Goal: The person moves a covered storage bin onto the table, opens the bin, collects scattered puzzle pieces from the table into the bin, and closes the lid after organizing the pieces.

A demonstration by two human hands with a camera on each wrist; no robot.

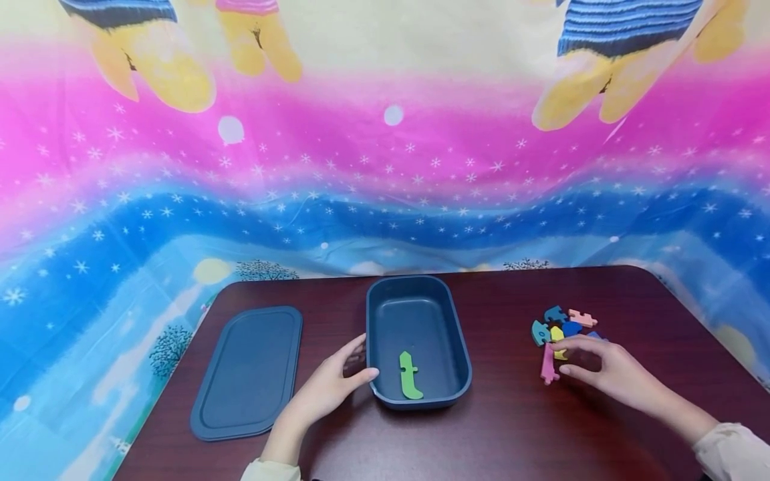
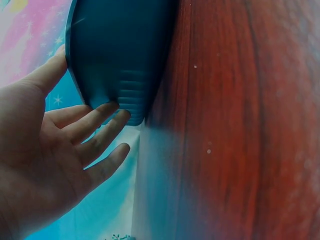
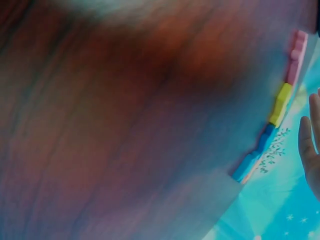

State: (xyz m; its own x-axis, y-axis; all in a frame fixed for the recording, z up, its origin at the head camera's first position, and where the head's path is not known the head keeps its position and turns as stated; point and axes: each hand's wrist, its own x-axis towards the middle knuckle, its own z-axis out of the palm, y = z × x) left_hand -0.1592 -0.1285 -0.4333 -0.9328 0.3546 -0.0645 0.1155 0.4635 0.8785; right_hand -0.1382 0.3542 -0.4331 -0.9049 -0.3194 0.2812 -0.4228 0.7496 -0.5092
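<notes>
My left hand [image 1: 327,387] is at the left side of a dark blue-grey box [image 1: 466,374]. Its thumb touches the rim; in the left wrist view its fairly straight fingers [image 2: 100,122] lie along the box's outer wall [image 2: 120,45]. Inside the box lies a green puzzle piece [image 1: 409,377]. On the right, my right hand [image 1: 619,374] hovers over a group of puzzle pieces, thumb and index finger apart near a pink piece [image 1: 547,364]. Beside it are yellow [image 1: 556,333], dark blue [image 1: 571,328] and teal [image 1: 540,333] pieces. Part of the right hand [image 3: 311,145] shows in the right wrist view.
The matching flat lid [image 1: 249,374] lies left of the box on the dark red-brown wooden table [image 1: 499,434]. A light peach piece [image 1: 581,318] and a blue-teal piece [image 1: 555,314] lie at the back of the group. A printed cloth [image 1: 361,160] hangs behind the table.
</notes>
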